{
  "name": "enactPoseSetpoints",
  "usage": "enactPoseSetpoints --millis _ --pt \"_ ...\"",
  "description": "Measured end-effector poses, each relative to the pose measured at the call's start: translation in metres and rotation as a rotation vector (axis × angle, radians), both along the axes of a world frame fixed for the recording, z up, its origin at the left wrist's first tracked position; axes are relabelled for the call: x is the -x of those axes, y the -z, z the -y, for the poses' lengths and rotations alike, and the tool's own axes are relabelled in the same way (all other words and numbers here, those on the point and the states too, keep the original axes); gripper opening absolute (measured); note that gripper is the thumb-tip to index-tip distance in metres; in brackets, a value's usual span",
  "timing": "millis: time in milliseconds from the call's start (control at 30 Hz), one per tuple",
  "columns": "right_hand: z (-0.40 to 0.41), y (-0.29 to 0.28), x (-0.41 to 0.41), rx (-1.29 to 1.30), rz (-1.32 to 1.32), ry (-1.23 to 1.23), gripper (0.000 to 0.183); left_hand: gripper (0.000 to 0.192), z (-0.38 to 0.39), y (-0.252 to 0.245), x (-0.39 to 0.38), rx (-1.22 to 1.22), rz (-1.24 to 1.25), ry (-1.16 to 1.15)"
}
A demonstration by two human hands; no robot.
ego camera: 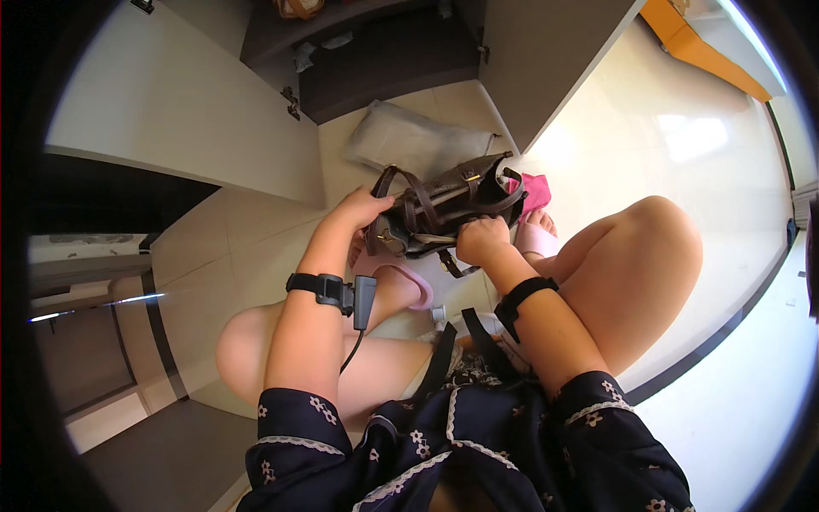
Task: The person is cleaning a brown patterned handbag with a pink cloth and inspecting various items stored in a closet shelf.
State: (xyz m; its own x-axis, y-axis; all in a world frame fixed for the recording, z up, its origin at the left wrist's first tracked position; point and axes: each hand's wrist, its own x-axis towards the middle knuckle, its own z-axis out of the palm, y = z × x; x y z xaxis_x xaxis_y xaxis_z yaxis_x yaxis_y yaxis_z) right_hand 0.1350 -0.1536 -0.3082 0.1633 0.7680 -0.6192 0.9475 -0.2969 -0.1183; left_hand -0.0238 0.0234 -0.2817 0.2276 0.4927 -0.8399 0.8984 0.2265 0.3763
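Note:
A dark brown leather handbag (441, 205) with two looped handles and brass-coloured buckles is held between my hands above the tiled floor. My left hand (370, 206) grips its left side close to a handle. On the near right rim, my right hand (483, 238) is closed around the bag's edge. The bag's mouth gapes, but what lies inside is too dark to make out. Just beyond it, a translucent drawstring dust bag (416, 137) lies flat on the floor. Something bright pink, perhaps a cloth pouch (535, 193), shows past the bag's right end.
Ahead stands a low cabinet (390, 61) with its left door (173, 109) and right door (550, 57) swung wide. A woven-looking basket or bag (299, 8) sits on its upper shelf. My feet wear pink slippers (416, 288). An orange-edged piece of furniture (710, 54) stands at far right.

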Motion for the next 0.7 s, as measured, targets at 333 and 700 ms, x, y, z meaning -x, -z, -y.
enactPoseSetpoints --millis 333,700 --pt "-0.008 0.004 -0.001 -0.116 -0.059 0.157 0.029 0.017 0.064 -0.050 -0.051 -0.746 0.263 0.769" --pt "0.001 0.009 -0.001 -0.222 -0.118 0.222 0.026 0.015 0.102 -0.049 -0.061 -0.805 0.087 1.057"
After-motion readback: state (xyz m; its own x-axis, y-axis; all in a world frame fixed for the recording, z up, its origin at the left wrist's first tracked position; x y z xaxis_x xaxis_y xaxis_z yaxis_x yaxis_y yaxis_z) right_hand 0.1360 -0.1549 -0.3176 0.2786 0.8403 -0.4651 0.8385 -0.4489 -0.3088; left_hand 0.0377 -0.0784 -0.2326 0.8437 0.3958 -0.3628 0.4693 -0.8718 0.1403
